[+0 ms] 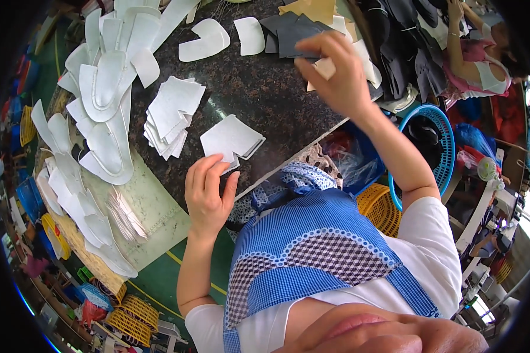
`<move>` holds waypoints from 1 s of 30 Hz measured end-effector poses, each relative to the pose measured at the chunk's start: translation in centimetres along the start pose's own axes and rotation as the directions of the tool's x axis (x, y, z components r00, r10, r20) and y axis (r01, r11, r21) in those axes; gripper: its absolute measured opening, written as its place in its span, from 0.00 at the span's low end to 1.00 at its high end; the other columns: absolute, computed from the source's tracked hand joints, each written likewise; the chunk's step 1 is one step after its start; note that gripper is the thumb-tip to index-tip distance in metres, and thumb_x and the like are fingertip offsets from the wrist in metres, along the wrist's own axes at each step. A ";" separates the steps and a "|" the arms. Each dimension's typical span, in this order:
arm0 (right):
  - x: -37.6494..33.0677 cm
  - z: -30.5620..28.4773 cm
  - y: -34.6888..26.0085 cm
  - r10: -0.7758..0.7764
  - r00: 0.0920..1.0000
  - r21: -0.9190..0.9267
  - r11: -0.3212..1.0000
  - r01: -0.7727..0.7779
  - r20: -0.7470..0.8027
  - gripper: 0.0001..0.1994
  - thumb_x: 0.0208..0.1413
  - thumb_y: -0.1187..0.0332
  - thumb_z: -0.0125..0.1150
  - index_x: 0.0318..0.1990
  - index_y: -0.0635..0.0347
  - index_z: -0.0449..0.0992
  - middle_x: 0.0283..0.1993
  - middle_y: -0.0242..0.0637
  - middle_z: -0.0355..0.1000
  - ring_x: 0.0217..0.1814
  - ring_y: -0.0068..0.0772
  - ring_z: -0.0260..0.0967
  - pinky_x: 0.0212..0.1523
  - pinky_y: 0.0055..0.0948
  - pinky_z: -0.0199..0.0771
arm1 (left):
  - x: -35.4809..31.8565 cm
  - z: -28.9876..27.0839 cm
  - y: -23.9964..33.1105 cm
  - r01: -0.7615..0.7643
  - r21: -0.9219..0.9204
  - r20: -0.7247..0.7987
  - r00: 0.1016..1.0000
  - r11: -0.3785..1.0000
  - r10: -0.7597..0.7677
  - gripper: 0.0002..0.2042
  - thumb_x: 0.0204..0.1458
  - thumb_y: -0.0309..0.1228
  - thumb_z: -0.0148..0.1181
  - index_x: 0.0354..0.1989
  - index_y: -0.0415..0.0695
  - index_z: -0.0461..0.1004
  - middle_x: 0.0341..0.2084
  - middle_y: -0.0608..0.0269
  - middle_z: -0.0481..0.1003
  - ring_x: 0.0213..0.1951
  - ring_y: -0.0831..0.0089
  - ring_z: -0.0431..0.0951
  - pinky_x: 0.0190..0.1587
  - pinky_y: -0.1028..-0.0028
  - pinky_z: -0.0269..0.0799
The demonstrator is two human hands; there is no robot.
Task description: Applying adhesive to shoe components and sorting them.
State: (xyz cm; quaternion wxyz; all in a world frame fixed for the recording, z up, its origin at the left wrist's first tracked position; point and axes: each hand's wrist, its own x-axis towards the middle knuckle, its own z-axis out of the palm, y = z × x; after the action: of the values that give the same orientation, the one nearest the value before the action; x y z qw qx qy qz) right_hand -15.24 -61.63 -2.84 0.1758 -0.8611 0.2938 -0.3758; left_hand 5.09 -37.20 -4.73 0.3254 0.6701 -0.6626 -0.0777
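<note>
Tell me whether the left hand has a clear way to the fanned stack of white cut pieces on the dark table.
Probably yes. The left hand rests by a small white stack; the fanned stack lies just beyond, with only bare dark table between them.

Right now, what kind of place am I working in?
Probably a shoe-making workshop: stacks of white cut upper pieces and dark cut pieces cover the speckled worktable, with baskets of parts alongside.
</note>
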 end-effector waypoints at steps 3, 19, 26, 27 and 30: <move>1.6 1.1 2.3 -0.133 0.990 -0.265 0.957 0.118 -0.039 0.09 0.46 0.69 0.69 0.35 0.58 0.78 0.35 0.37 0.73 0.42 0.43 0.71 0.41 0.38 0.73 | -0.4 0.0 0.2 0.015 -0.026 -0.036 0.999 1.000 -0.016 0.13 0.48 0.24 0.68 0.42 0.41 0.75 0.41 0.57 0.74 0.42 0.58 0.74 0.45 0.63 0.71; 1.0 -1.9 -0.5 0.337 0.912 0.556 0.816 -0.160 -0.232 0.08 0.54 0.77 0.64 0.41 0.66 0.73 0.37 0.33 0.75 0.33 0.14 0.70 0.32 0.15 0.69 | 3.4 0.3 2.4 0.185 -0.591 -0.058 0.961 0.786 -0.269 0.13 0.54 0.24 0.64 0.46 0.36 0.72 0.43 0.55 0.76 0.43 0.65 0.77 0.48 0.69 0.72; -7.4 -1.5 -7.8 0.190 0.414 0.372 0.222 -0.901 0.890 0.07 0.60 0.72 0.63 0.38 0.63 0.71 0.31 0.30 0.74 0.32 0.18 0.75 0.31 0.17 0.76 | -0.8 -1.6 3.3 0.754 -0.614 0.660 0.653 0.233 -0.373 0.10 0.55 0.30 0.67 0.39 0.36 0.78 0.23 0.68 0.79 0.23 0.85 0.77 0.27 0.82 0.73; -7.4 -1.4 -7.7 0.142 0.255 0.199 0.320 -0.926 0.956 0.07 0.61 0.70 0.62 0.37 0.63 0.72 0.28 0.30 0.74 0.30 0.17 0.75 0.29 0.17 0.75 | -1.9 -1.8 3.4 0.789 -0.563 0.694 0.613 0.246 -0.377 0.09 0.56 0.30 0.66 0.37 0.36 0.79 0.21 0.68 0.78 0.24 0.84 0.77 0.28 0.82 0.73; -4.9 -0.6 -8.0 0.118 0.220 0.170 0.331 -0.928 0.968 0.08 0.63 0.67 0.60 0.35 0.64 0.74 0.25 0.32 0.74 0.26 0.18 0.75 0.26 0.17 0.75 | -1.8 -2.6 2.9 0.767 -0.604 0.617 0.621 0.214 -0.483 0.10 0.58 0.33 0.64 0.33 0.37 0.76 0.20 0.66 0.78 0.23 0.82 0.78 0.25 0.83 0.73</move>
State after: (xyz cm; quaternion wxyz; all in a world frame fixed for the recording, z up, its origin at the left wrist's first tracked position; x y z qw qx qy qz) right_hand -15.39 -52.39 -0.86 0.7685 -0.5573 0.2928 0.1142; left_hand 3.87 -34.36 -1.80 0.4364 0.6169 -0.2445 -0.6076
